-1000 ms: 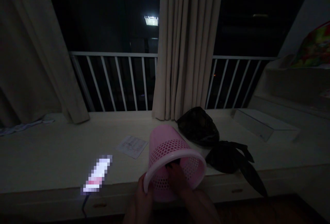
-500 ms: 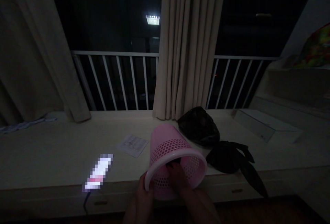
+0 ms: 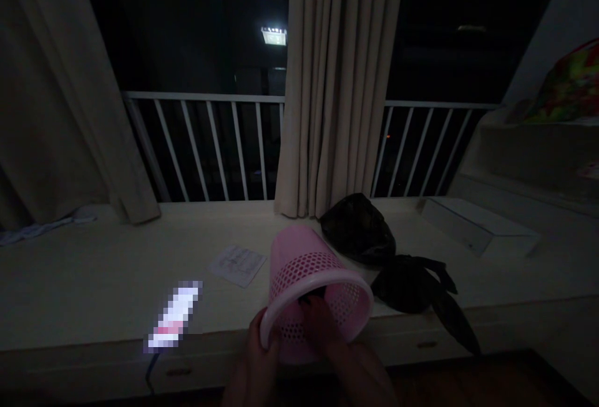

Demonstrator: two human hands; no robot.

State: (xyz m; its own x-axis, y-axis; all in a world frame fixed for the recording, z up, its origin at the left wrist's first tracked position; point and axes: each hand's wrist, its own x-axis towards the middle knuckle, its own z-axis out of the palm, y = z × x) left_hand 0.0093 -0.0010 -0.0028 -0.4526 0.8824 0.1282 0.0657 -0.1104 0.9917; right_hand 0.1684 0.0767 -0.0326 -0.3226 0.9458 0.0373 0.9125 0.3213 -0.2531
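Observation:
A pink plastic wastebasket (image 3: 294, 246) with a band of holes lies tilted at the front edge of the white ledge, its mouth toward me. My left hand (image 3: 262, 339) is closed round the left side of its rim, thumb inside. Through the mouth reaches my right hand (image 3: 317, 314), its fingers bent against something dark deep in the basket. Shadow hides the fingertips, and I cannot make out what the dark thing is. Beside the basket on the right are a full-looking black plastic bag (image 3: 359, 229) and a second black bag (image 3: 406, 285) with knotted, trailing ends.
On the ledge (image 3: 116, 276) lie a printed paper (image 3: 238, 264) and, near the front edge, a blurred lit phone-like screen (image 3: 174, 316) with a cable. A white box (image 3: 480, 226) stands at right. Curtains (image 3: 332, 82) and a railing (image 3: 201, 98) are behind.
The view has shifted slightly, so everything sits a little further left. Both hands keep their places at the wastebasket, with the right one still inside.

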